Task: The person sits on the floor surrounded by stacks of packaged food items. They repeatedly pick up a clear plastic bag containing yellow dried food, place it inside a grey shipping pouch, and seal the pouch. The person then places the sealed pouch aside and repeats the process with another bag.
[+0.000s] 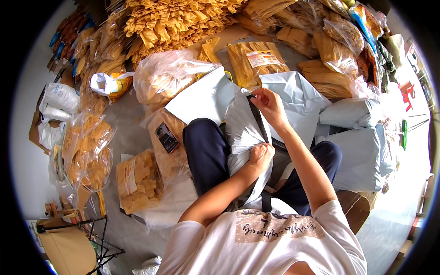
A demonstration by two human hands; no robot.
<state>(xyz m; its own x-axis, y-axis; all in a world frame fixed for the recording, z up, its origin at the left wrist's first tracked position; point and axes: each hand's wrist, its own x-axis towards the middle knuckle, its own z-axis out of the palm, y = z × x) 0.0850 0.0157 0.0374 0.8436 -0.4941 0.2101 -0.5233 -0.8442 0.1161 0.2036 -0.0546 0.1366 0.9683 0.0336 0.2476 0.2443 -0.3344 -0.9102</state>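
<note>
A filled grey-white plastic mailing bag [240, 137] stands between my knees, a dark strip running along its opening. My left hand [262, 155] is closed on the bag's edge near the strip's lower end. Higher up, my right hand [268, 103] pinches the edge by the strip's upper end, fingertips partly hidden. The bag's contents cannot be seen. Flat grey-white mailing bags lie beyond it, one to the left [204, 94] and one to the right [292, 99]. Past them is a clear pack of dried yellow-brown sheets [256, 62] with a printed label.
Filled mailing bags [357, 158] are stacked at the right above a cardboard box [354, 209]. A smartphone [167, 137] rests on a clear-wrapped pack to my left. Bags of dried sheets [89, 147] and a folding chair [68, 244] stand farther left. A large sheet pile [175, 24] lies ahead.
</note>
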